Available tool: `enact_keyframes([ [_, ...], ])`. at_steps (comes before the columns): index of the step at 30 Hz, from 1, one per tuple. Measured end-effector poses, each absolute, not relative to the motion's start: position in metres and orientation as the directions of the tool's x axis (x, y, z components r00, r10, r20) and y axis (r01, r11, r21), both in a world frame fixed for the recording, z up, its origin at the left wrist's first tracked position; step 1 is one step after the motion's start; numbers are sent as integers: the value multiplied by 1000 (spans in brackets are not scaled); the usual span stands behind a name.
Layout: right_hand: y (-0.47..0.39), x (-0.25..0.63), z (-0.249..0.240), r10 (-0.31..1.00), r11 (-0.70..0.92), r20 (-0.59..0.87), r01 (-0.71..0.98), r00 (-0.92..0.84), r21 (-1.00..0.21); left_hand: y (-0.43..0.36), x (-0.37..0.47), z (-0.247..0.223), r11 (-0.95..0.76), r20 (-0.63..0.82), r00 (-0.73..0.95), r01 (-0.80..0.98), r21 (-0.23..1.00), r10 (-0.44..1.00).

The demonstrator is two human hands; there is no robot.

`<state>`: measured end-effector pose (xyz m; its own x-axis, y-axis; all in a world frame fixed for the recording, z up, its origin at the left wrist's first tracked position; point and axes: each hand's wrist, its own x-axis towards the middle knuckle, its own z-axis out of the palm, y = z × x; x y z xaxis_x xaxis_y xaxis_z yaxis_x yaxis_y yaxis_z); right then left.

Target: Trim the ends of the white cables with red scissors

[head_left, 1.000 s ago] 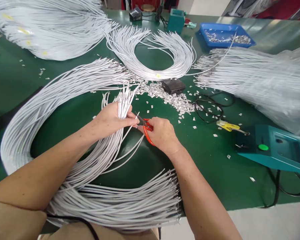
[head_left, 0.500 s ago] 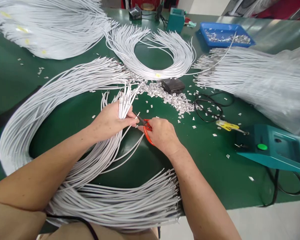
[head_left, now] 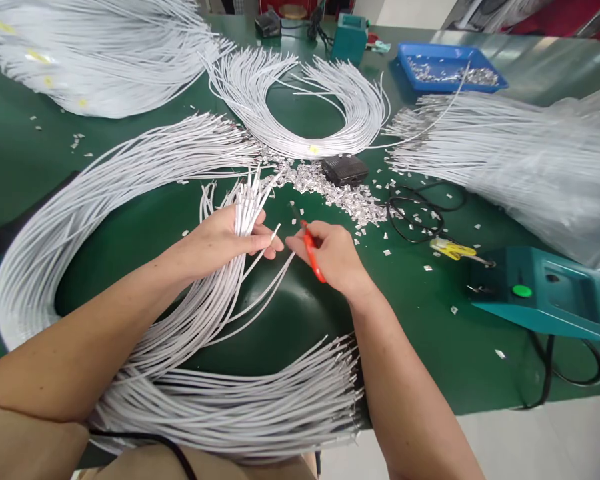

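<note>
My left hand point(head_left: 240, 237) is closed around a bundle of white wires point(head_left: 249, 205), whose ends stick up above the fingers. One wire end points off to the right, past the thumb. In my right hand point(head_left: 333, 257) is a pair of red-handled scissors point(head_left: 313, 253), with the dark blades tipped up and away from the wires. The right fingertips are at the ends of a couple of loose wires point(head_left: 273, 290); whether they pinch them is hard to tell. Below the hands lies another thick bundle of white wires point(head_left: 240, 407).
Small silvery scraps point(head_left: 347, 193) lie heaped beyond my hands beside a black box point(head_left: 345, 171). Further wire bundles point(head_left: 320, 143) surround the area. A blue tray point(head_left: 450, 85) stands at the back right, a teal device point(head_left: 545, 293) with a yellow clip point(head_left: 453, 249) at the right.
The scissors have moved right and up, away from the wire at my left fingers, and their blades now point upward. My left hand keeps its hold, its fingertips spread slightly more.
</note>
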<state>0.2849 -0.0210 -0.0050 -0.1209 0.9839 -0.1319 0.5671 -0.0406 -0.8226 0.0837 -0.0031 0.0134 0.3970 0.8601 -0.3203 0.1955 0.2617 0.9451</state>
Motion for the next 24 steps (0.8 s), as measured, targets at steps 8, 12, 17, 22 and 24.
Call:
enact_keyframes([
  [8, -23, 283, -5, 926, -41, 25, -166, -377, -985, -8, 90, 13, 354, -337, 542, 78, 932, 769],
  [12, -20, 283, -9, 931, -29, 31, -160, -364, -987, -7, 90, 13, 377, -337, 551, 43, 925, 763],
  [17, -19, 281, -11, 959, -72, -40, -107, -281, -992, -5, 89, 9, 379, -367, 459, 69, 923, 809],
  [22, -24, 278, -2, 972, -32, -18, -54, -234, -998, -4, 86, 2, 221, -283, 298, 224, 949, 912],
  [24, -25, 278, 0, 976, -18, 8, -117, -219, -993, -4, 86, -1, 165, -238, 243, 285, 944, 941],
])
